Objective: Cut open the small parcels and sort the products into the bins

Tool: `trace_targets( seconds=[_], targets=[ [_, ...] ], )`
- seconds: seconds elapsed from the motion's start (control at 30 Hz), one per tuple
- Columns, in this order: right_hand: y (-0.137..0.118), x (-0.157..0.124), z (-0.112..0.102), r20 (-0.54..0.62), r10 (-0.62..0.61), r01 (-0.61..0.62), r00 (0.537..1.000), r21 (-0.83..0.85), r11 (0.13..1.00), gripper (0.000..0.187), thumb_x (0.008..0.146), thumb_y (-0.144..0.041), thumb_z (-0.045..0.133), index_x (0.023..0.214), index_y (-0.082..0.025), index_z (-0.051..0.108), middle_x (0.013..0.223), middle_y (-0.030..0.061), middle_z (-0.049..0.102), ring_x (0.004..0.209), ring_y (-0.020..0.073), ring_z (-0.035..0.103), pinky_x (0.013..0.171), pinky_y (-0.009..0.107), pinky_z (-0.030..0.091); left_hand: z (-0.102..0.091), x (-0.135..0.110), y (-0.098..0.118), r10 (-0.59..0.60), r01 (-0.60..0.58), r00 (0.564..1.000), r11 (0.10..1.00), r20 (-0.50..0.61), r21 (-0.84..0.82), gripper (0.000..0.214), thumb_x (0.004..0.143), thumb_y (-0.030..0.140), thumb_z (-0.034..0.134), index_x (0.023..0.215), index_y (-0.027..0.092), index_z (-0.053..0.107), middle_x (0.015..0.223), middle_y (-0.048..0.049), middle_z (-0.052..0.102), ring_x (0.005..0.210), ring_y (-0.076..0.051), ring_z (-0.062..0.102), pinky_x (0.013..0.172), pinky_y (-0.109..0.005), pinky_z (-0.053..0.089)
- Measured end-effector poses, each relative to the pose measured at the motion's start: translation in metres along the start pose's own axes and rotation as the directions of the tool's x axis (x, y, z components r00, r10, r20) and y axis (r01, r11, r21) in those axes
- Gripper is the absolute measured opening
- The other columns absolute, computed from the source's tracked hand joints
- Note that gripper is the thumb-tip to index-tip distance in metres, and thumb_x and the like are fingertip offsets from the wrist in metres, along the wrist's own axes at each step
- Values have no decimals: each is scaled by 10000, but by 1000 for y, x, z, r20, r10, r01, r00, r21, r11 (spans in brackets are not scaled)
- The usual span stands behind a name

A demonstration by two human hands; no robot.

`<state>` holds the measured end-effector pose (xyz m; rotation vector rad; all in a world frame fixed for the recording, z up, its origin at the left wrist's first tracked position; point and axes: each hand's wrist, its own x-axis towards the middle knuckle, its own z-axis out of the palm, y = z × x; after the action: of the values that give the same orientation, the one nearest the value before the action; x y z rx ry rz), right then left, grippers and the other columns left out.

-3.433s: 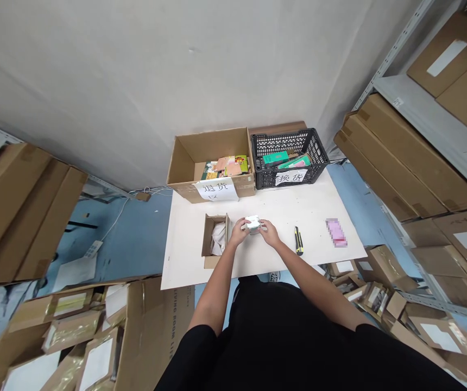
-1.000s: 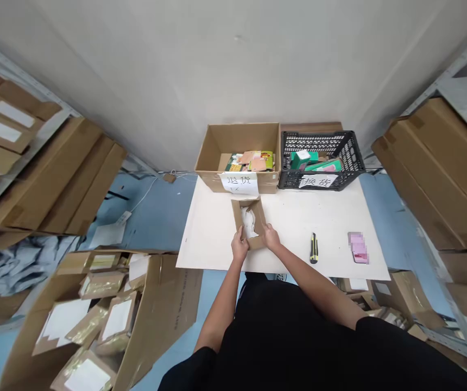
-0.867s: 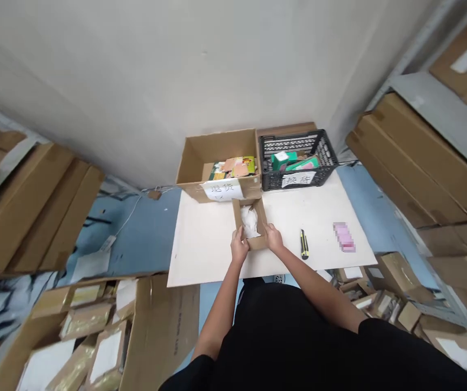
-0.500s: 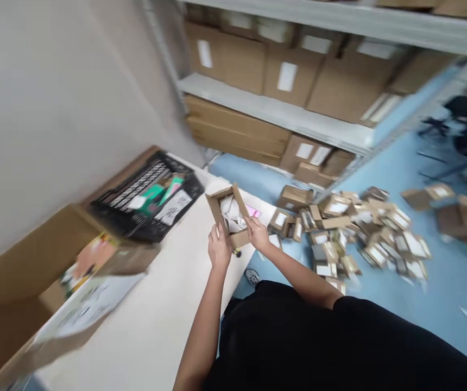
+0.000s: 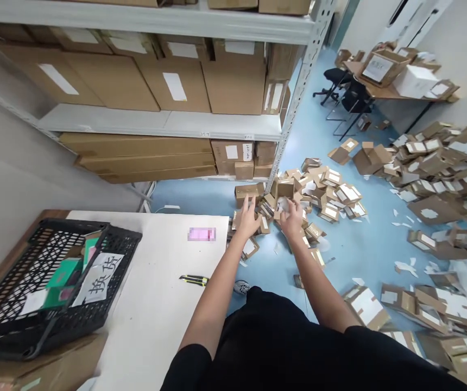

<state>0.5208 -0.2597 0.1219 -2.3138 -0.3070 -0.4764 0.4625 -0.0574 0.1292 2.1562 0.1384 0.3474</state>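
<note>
My left hand (image 5: 248, 221) reaches past the table's right end with its fingers spread, holding nothing. My right hand (image 5: 292, 218) is closed at the near side of an open cardboard box (image 5: 285, 188) with crumpled white paper (image 5: 283, 205) inside. The fingers partly cover that box, which is over the pile of cartons on the floor. A pink packet (image 5: 201, 234), blurred out, lies on the white table (image 5: 156, 260). Nearer to me is a yellow and black utility knife (image 5: 195, 279).
On the left stands a black plastic crate (image 5: 121, 250) holding green boxes and a handwritten sheet. Metal shelving (image 5: 168, 122) with large cartons rises ahead. Opened cartons (image 5: 339, 193) and paper scraps litter the blue floor. A desk (image 5: 396, 89) and chairs stand far right.
My view has swung right. Both hands have carried the open box from above the table to over the floor pile. My left hand has let go of it.
</note>
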Motion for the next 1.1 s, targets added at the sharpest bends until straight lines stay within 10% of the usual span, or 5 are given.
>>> trace_targets(
  seconds=[0.3, 0.43, 0.57, 0.87, 1.1],
  targets=[
    [-143, -54, 107, 379, -363, 244, 851, 328, 913, 601, 901, -190, 555, 1502, -200, 546, 1563, 173, 455, 1463, 345, 417, 1231, 577, 369, -130, -135, -46, -191, 275, 936, 919, -295, 281, 755, 883, 188, 703, 1596, 272, 469, 1739, -119, 299, 1558, -394, 343, 1283, -588, 320],
    [-232, -121, 130, 468, -617, 327, 633, 561, 761, 620, 918, -195, 558, 1536, -225, 519, 1599, 151, 431, 1487, 337, 392, 1242, 581, 360, -190, -245, -36, -290, 510, 789, 800, -542, 314, 744, 892, 189, 697, 1595, 272, 466, 1735, -123, 306, 1549, -394, 348, 1280, -603, 320],
    [-308, -225, 124, 413, -852, 353, 322, 783, 512, 627, 914, -195, 568, 1539, -219, 520, 1613, 154, 423, 1486, 333, 400, 1238, 576, 378, -207, -385, -9, -343, 732, 526, 648, -778, 210, 739, 890, 162, 677, 1591, 269, 467, 1729, -123, 317, 1546, -387, 346, 1272, -605, 330],
    [-358, -538, -26, 7, -921, 44, -390, 999, -11, 610, 924, -256, 586, 1531, -225, 532, 1626, 161, 427, 1476, 356, 429, 1202, 613, 416, -84, -696, 137, -281, 908, -267, 247, -922, -339, 744, 890, 168, 676, 1594, 261, 455, 1721, -129, 328, 1549, -368, 348, 1257, -584, 359],
    [-278, -733, -217, -314, -669, -270, -674, 947, -172, 628, 919, -257, 612, 1541, -220, 530, 1638, 158, 419, 1498, 332, 419, 1238, 567, 392, 89, -862, 272, -127, 721, -687, 0, -716, -692, 766, 922, 202, 654, 1636, 273, 385, 1722, -139, 329, 1566, -358, 344, 1259, -566, 363]
  ],
)
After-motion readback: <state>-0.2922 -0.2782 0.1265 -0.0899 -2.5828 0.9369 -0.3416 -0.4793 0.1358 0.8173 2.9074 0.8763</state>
